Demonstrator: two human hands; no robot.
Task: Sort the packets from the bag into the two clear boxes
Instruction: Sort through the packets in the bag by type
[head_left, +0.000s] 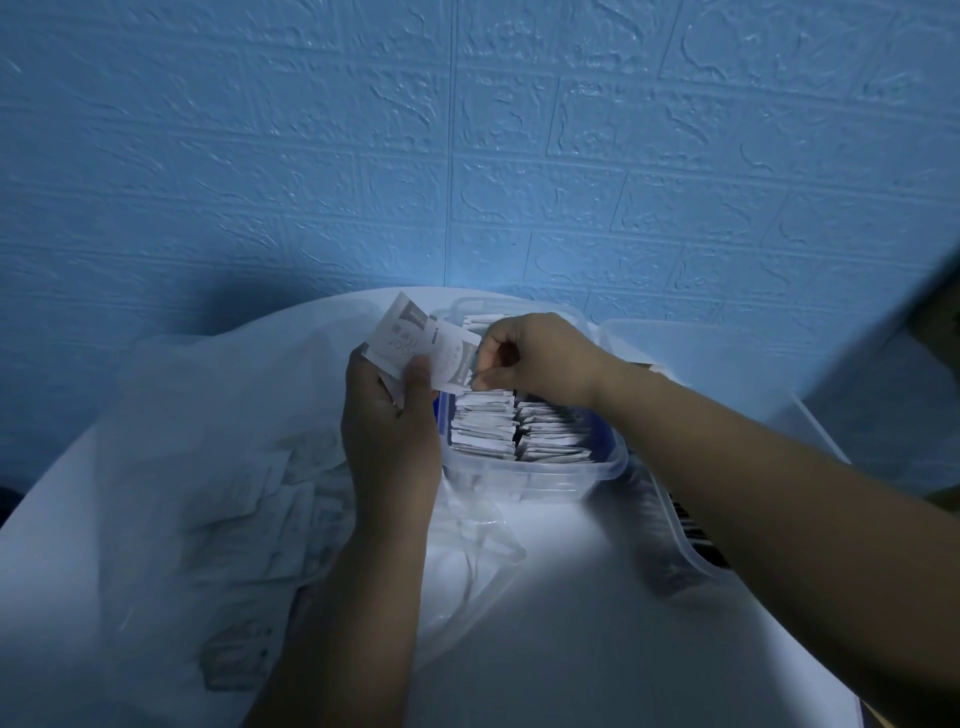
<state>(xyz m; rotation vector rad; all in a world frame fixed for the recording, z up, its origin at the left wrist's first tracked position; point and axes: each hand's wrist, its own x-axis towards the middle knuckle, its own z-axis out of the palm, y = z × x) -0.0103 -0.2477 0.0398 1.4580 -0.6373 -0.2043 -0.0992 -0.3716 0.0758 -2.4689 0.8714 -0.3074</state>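
Both left grip (390, 415) and right grip (540, 358) pinch packets (410, 338); right forearm (727, 457) half-hides the second box (727, 364).

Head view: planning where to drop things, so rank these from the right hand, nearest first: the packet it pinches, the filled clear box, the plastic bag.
1. The packet: pinched by the right hand itself.
2. The clear box: just below that hand.
3. The plastic bag: farthest, at left, beyond the left hand holding other packets.
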